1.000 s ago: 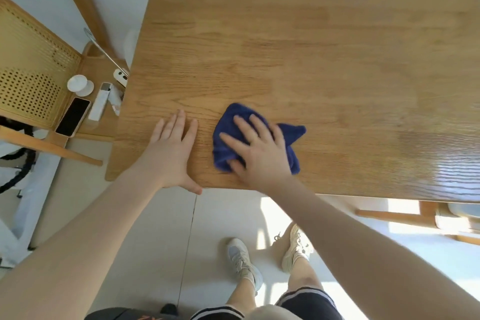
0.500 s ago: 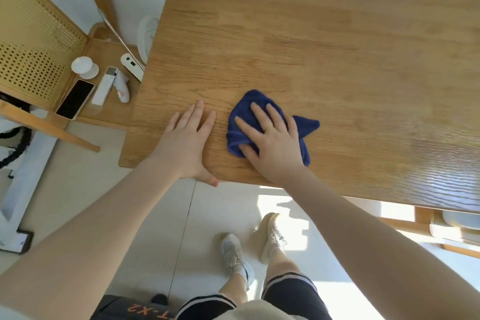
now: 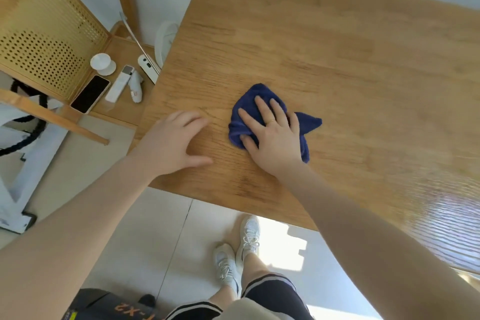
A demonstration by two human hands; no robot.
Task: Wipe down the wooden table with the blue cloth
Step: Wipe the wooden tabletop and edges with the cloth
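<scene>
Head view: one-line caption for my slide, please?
Right hand presses the blue cloth flat on the wooden table; left hand rests beside it.

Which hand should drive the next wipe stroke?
Right. The right hand already lies flat on the blue cloth, fingers spread over it. The left hand rests on bare wooden table, beside the cloth.

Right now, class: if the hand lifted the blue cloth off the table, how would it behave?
The blue cloth would probably droop limply: it already lies bunched in folds under the right hand. It looks light and thin, unlikely to roll.
</scene>
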